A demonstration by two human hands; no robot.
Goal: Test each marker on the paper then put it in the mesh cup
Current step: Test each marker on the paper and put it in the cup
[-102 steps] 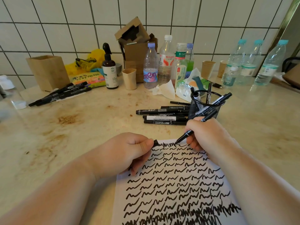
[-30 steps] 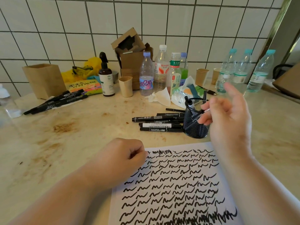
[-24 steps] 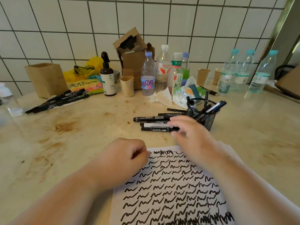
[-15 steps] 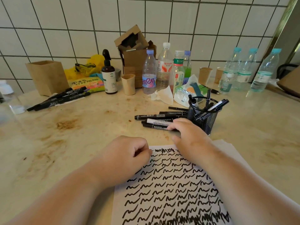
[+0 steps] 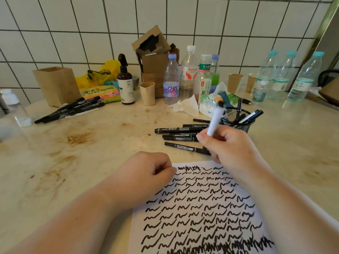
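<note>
I am gripping a white-barrelled marker (image 5: 215,122) in my right hand (image 5: 226,145), lifted above the worktop (image 5: 91,153) just beside the mesh cup (image 5: 236,120). It is still capped, so uncapping carelessly risks smearing ink. My left hand (image 5: 146,173) is resting fisted, holding nothing I can see, on the paper (image 5: 200,208) corner.

I have a single wide-angle view from the wearer's head, looking forward and down across the counter (image 5: 91,143) toward the tiled wall (image 5: 73,24); the forearms enter from the bottom edge, close under the lens.
</note>
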